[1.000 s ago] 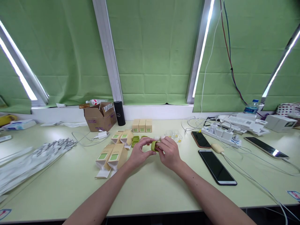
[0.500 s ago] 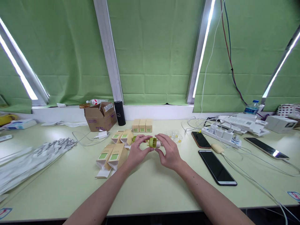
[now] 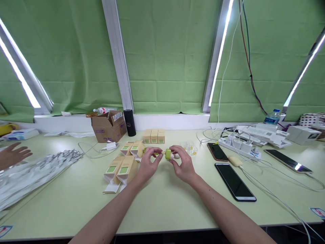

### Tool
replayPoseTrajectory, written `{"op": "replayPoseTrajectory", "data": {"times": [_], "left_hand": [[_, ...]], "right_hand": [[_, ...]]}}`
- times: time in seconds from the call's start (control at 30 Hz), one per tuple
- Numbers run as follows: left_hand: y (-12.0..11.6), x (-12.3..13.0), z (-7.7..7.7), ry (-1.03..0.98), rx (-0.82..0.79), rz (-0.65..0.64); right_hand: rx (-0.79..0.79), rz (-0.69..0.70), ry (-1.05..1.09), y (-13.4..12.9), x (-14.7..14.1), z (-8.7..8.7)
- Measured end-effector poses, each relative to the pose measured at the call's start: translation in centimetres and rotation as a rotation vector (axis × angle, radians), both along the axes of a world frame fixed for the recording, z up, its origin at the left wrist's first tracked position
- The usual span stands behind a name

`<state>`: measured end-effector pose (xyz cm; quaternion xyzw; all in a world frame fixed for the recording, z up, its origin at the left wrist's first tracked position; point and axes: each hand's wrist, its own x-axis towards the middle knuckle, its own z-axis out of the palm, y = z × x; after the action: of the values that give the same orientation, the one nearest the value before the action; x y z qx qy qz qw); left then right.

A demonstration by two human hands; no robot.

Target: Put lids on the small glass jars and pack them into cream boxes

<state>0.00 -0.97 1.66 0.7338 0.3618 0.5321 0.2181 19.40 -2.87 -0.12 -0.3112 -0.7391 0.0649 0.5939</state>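
Here's the right hand [image 3: 185, 165], pinching a small green piece [image 3: 168, 154], with the left hand [image 3: 148, 165] just beside it! Kraft-paper boxes [image 3: 128, 168] sit nearby, and far left, another person's hand [image 3: 12, 156] hangs over white strips [image 3: 43, 176].

green piece [image 3: 168, 154]: smooth plastic | cartons [image 3: 128, 166]: matt card | nearest phone [image 3: 235, 181]: glossy | blinds [image 3: 166, 57]: cloth

bare left hand [image 3: 147, 166], bare right hand [image 3: 185, 166], uncovered forearms [image 3: 228, 211], small mole [image 3: 213, 192]
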Motion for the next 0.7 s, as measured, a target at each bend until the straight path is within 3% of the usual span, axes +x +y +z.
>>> {"op": "replayPoseTrajectory", "data": {"times": [0.4, 0.7], "left_hand": [[0.4, 0.6, -0.6, 0.031, -0.098, 0.012], [0.1, 0.6, -0.1, 0.001, -0.168, -0.016]], "right_hand": [[0.001, 0.016, -0.013, 0.5, -0.3, -1.1], [0.012, 0.011, -0.037, 0.7, -0.3, -1.5]]}}
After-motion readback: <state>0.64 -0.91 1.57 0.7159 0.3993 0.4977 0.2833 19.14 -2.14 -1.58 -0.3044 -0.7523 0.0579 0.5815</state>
